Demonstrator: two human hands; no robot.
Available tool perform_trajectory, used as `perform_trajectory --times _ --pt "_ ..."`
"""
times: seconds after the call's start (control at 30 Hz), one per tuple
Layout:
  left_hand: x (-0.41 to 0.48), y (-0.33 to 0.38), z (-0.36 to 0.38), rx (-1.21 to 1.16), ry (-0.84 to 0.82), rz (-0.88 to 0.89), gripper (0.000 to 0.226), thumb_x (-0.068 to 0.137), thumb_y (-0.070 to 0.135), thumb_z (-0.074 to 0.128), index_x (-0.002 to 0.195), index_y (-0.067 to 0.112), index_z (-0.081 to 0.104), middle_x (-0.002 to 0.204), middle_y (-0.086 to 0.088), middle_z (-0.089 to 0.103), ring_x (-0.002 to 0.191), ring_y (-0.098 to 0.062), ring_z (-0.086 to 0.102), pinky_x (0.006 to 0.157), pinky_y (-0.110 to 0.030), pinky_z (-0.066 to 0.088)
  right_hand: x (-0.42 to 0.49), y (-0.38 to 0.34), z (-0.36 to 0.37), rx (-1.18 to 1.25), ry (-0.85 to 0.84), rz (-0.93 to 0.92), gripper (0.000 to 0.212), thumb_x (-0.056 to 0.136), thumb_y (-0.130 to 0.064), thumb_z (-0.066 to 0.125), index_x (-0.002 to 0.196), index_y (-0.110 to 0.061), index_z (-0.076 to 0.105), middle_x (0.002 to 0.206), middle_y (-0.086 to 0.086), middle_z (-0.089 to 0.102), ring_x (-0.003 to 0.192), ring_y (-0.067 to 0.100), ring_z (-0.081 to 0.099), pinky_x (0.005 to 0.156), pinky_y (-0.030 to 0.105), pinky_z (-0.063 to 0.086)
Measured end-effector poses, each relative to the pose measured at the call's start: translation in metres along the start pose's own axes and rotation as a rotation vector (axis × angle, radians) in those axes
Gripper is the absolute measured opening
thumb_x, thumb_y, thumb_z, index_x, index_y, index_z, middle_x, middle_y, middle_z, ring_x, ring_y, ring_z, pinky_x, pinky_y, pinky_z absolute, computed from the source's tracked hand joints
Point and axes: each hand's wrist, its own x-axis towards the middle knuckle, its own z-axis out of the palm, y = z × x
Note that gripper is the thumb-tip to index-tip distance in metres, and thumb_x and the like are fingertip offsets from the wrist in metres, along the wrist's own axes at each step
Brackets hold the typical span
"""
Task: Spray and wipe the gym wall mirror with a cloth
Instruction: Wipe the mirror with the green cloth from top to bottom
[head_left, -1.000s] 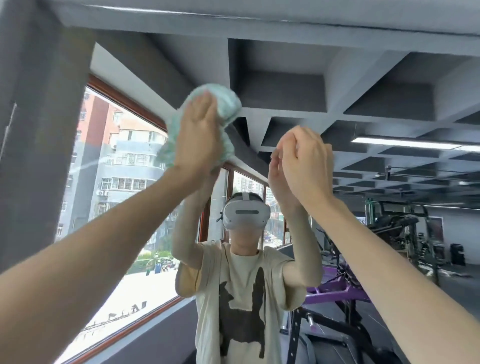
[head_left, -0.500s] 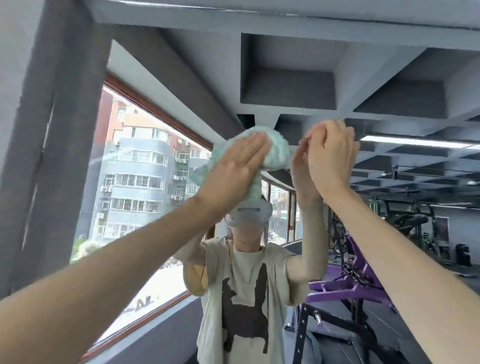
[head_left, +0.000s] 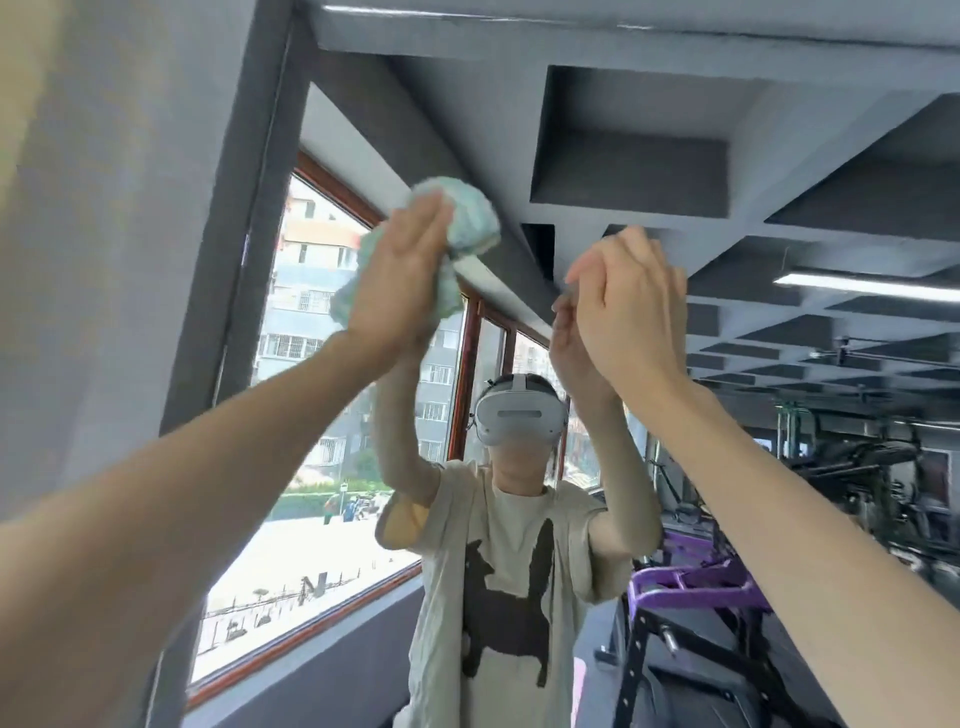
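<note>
Cloth (head_left: 470, 223): pale green, bunched, pressed against the wall mirror (head_left: 675, 171) high up, left of centre. Its long axis runs on a slant, the lower end at the left and the upper end at the right, with the bulkier fold uppermost.

Left hand (head_left: 397, 280): raised, flat on the cloth, fingers straight and together, tips pointing up and slightly right. It pins the cloth to the glass without curling round it.

Right hand (head_left: 631, 306): raised beside the cloth but apart from it, back toward the camera, fingers bent forward with their tips at the glass. Whether they hold anything cannot be told.

Mirror contents: the person's reflection with a white headset (head_left: 519, 415), a window (head_left: 306, 312) and purple gym equipment (head_left: 691, 582).

Change from half a second earlier: the cloth sat lower then, across the top of the reflected headset and almost touching the right hand. It now lies well above the headset, further left, and the left fingers stand more upright.
</note>
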Motion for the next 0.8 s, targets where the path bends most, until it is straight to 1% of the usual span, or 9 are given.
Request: perform_trajectory --times 0.07,0.17,0.33,0.37,0.47,0.53,0.6,0.67,0.8 --pt "0.011 -0.024 -0.009 -0.032 0.125 -0.328 0.052 0.091 0.0 0.046 0.142 0.005 0.035 0.15 -0.017 0.031 0.139 -0.032 0.027 0.116 -0.037 0.021 -0.004 0.002 -0.007 -0.028 -0.014 -0.015 0.03 0.095 -0.015 0.034 0.085 -0.012 0.062 0.096 0.004 0.057 0.094 0.023 0.052 0.084 0.038 0.033" --pt "0.009 0.004 0.005 -0.028 0.168 -0.388 0.044 0.091 0.004 0.038 0.135 -0.002 0.042 0.143 -0.024 0.039 0.133 -0.039 0.034 0.111 -0.047 0.027 -0.01 0.009 -0.011 -0.085 -0.04 0.005 0.029 0.097 -0.015 0.035 0.086 -0.011 0.062 0.098 0.005 0.057 0.093 0.023 0.052 0.084 0.038 0.033" --pt "-0.029 0.016 0.007 0.065 -0.082 0.428 0.065 0.078 -0.005 0.052 0.141 0.007 0.039 0.146 -0.015 0.04 0.136 -0.025 0.034 0.115 -0.04 0.022 -0.018 0.013 0.008 -0.139 -0.051 0.02 0.026 0.096 -0.015 0.039 0.085 -0.013 0.063 0.094 0.004 0.057 0.089 0.022 0.053 0.078 0.036 0.032" --pt "-0.02 0.003 0.0 0.116 -0.065 0.384 0.059 0.083 0.0 0.056 0.14 0.009 0.042 0.143 -0.013 0.044 0.133 -0.025 0.04 0.114 -0.038 0.025 -0.02 0.011 0.012 -0.151 -0.062 0.015 0.027 0.096 -0.016 0.038 0.085 -0.014 0.063 0.093 0.003 0.056 0.088 0.022 0.052 0.077 0.034 0.031" --pt "-0.006 -0.037 -0.014 -0.061 0.088 -0.226 0.043 0.094 0.018 0.055 0.135 0.013 0.047 0.133 -0.011 0.053 0.122 -0.026 0.049 0.113 -0.046 0.028 -0.026 0.005 0.017 -0.189 -0.073 -0.015 0.027 0.097 -0.017 0.037 0.087 -0.016 0.062 0.092 0.001 0.054 0.086 0.019 0.049 0.076 0.03 0.025" --pt "-0.019 -0.045 -0.012 0.02 0.141 -0.433 0.061 0.088 0.0 0.056 0.144 0.007 0.032 0.149 -0.015 0.033 0.138 -0.029 0.029 0.119 -0.036 0.009 -0.028 0.005 0.017 -0.213 -0.075 -0.023 0.028 0.097 -0.018 0.036 0.087 -0.016 0.061 0.093 0.001 0.053 0.087 0.019 0.049 0.077 0.031 0.026" --pt "-0.053 -0.033 -0.011 -0.011 0.198 -0.516 0.064 0.087 -0.011 0.048 0.146 0.002 0.026 0.153 -0.017 0.024 0.143 -0.029 0.018 0.12 -0.037 0.008 -0.03 0.005 0.022 -0.172 -0.081 0.018 0.028 0.097 -0.017 0.037 0.09 -0.014 0.064 0.096 0.002 0.054 0.09 0.019 0.049 0.078 0.032 0.028" --pt "-0.105 -0.009 -0.013 -0.045 0.113 -0.409 0.063 0.086 -0.01 0.044 0.145 0.001 0.026 0.153 -0.018 0.023 0.143 -0.03 0.017 0.118 -0.044 0.014 -0.035 -0.003 0.029 -0.114 -0.099 0.065 0.029 0.098 -0.017 0.037 0.094 -0.013 0.066 0.098 0.003 0.055 0.092 0.019 0.05 0.079 0.033 0.031" --pt "-0.18 -0.01 -0.032 0.059 -0.247 0.389 0.081 0.074 -0.007 0.058 0.146 0.005 0.023 0.152 -0.015 0.026 0.142 -0.03 0.022 0.116 -0.046 0.018 -0.032 -0.027 0.039 -0.127 -0.109 -0.015 0.034 0.098 -0.019 0.03 0.094 -0.014 0.064 0.1 0.002 0.056 0.094 0.021 0.051 0.084 0.036 0.031"
